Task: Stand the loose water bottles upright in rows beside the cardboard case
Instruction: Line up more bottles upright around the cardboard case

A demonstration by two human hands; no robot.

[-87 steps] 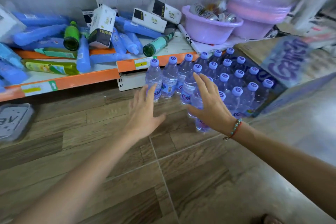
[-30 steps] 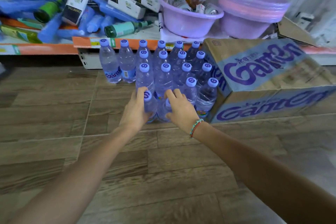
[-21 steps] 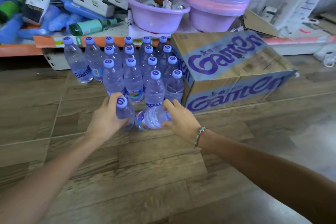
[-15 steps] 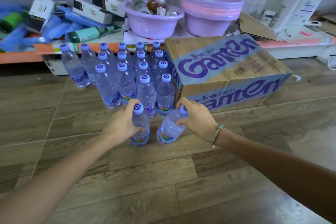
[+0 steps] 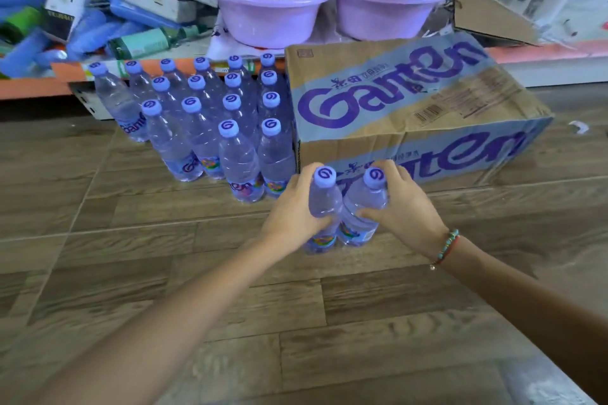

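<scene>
Two loose water bottles upright now, side by side and touching, on the wood-look floor in front of the Ganten cardboard case, off the near right corner of the standing block. Left bottle gripped by left hand, fingers curled round the body below the cap. Right bottle gripped by right hand, thumb across the front, fingers wrapped behind; beaded bracelet on that wrist. Changed within the last second: right bottle was lying flat, then tilted, now vertical; both shifted right toward the case. Standing rows left of the case, touching its side, unchanged in layout. Probably means: pair ready to slot in as the next front row, not yet aligned with the block. Behind: orange-edged shelf, purple basins.
</scene>
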